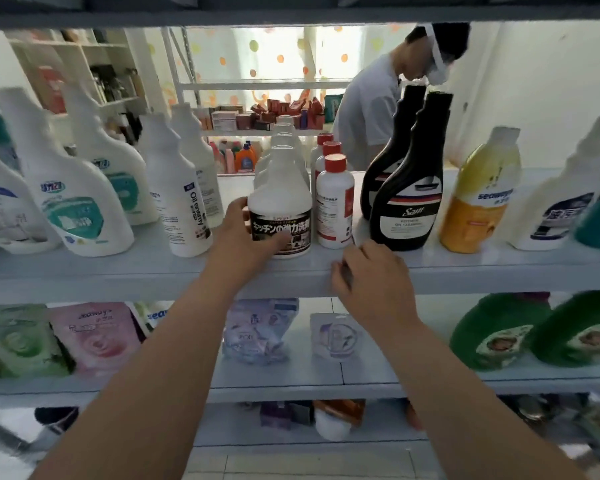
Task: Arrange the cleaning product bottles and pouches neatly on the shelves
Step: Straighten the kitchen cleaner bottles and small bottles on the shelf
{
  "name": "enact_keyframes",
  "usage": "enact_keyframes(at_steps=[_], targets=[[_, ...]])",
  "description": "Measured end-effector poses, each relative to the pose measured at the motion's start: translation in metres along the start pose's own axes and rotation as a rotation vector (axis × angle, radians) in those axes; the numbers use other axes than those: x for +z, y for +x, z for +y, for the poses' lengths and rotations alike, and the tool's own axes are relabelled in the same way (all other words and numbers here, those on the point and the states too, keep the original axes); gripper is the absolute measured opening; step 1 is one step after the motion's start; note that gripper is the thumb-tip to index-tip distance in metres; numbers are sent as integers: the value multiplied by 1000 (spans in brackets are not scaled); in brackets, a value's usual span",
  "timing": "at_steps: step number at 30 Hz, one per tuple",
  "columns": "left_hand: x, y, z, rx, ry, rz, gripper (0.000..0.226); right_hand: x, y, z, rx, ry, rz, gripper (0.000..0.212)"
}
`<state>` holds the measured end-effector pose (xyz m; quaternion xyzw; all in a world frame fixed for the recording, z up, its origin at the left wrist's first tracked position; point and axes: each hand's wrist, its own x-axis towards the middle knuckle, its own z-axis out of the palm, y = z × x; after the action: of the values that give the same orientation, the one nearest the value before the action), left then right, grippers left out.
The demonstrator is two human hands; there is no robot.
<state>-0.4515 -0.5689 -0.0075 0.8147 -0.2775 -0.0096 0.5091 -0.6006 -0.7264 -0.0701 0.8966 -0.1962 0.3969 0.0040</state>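
Left hand [253, 233] wrapped round lower body of white bottle [280, 188], fingers across black label, thumb on left side; right hand [368, 271] at front lip of middle shelf [118, 271], fingers loosely curled, nothing seen in it; bottle upright at shelf front, heading row of like bottles, red-capped bottle [335, 202] just beside; likely rigid plastic, weighty if full, label slick; best held low on wide body, not neck; both forearms reach forward.
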Motion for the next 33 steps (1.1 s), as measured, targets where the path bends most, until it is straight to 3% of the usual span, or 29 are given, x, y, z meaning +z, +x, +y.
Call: enact_keyframes(at_steps=[8,11,14,16,21,24,28,31,33], targets=[[5,0,-6,-58,11,55,69,-2,-2,5,-42,62,19,21],[0,-9,-6,-51,-48,43,65,-8,-4,6,-31,83,-61,23],[-9,-27,-3,-64,-174,11,76,-18,-5,7,3,147,-199,27],[-14,-49,0,-58,-300,23,77,-31,-8,2,63,323,-281,30],[-14,-112,-4,-157,-719,-88,54,-65,-26,-51,244,1061,-502,42],[-21,-139,-13,-187,-688,-100,62,-56,-49,-79,454,1392,-461,39],[-43,-169,-25,-167,-488,-60,55,-47,-80,-105,580,1489,-455,40],[-55,-180,-42,-357,-656,-64,48,-47,-93,-126,739,1574,-455,18],[-61,-188,-47,-512,-791,-95,41,-43,-99,-139,829,1639,-477,35]])
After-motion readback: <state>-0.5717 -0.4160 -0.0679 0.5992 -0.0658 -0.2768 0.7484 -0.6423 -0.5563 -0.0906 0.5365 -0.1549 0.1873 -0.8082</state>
